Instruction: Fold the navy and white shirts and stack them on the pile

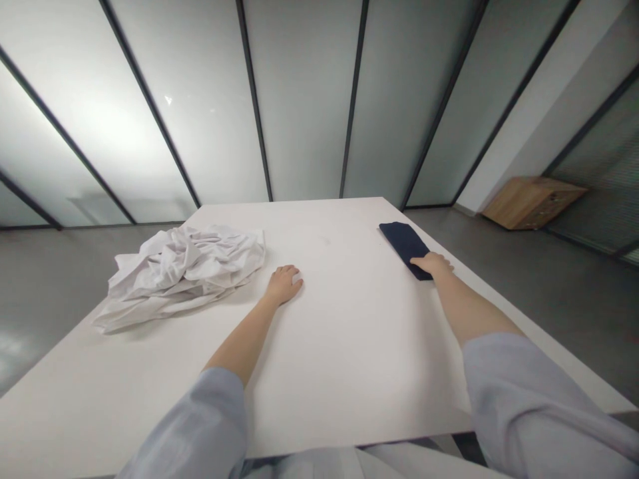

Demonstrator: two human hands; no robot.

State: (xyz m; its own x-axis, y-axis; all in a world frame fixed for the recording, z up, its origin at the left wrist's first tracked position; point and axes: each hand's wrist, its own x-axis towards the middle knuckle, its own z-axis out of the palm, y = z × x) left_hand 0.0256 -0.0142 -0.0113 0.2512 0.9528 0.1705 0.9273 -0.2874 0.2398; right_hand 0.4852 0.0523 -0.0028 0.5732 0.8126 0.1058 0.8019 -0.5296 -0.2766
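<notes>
A flat, dark navy rectangular piece [405,245], looking like folded cloth, lies near the right edge of the white table [339,359]. My right hand [433,263] grips its near end, the thumb on top and the other fingers along the outer side. Near the middle of the tabletop my left hand [284,285] rests palm down and holds nothing, its thumb apart from the fingers. Just left of that hand sits a crumpled heap of white cloth [184,266], which it does not touch.
Part of the white cloth reaches the table's left edge. Behind the table stands a frosted glass wall [304,100] with dark frames. A wooden cabinet [534,199] is on the grey floor [499,246] at the far right.
</notes>
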